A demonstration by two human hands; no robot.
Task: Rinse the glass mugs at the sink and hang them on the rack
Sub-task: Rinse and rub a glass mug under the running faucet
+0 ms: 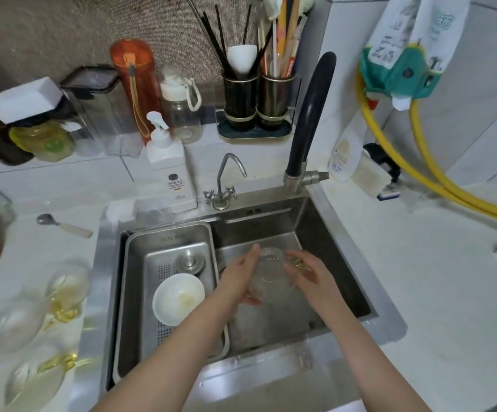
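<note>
Over the steel sink (pixel 339 248) I hold a clear glass mug (pixel 271 275) with a yellow handle between both hands. My left hand (pixel 241 278) cups its left side and underside, fingers fairly straight along the glass. My right hand (pixel 306 272) grips the yellow handle on the mug's right side. Several other glass mugs with yellow handles (pixel 66 286) stand blurred on the counter at the lower left. No rack for hanging is in view.
A steel drain tray (pixel 140 263) fills the sink's left part, holding a white bowl (pixel 179 298). A black-necked tap (pixel 309 120) and a small chrome tap (pixel 223 185) stand behind. Soap bottle (pixel 171 171), jars, utensil holders (pixel 256 99) and a spoon (pixel 63 225) line the counter.
</note>
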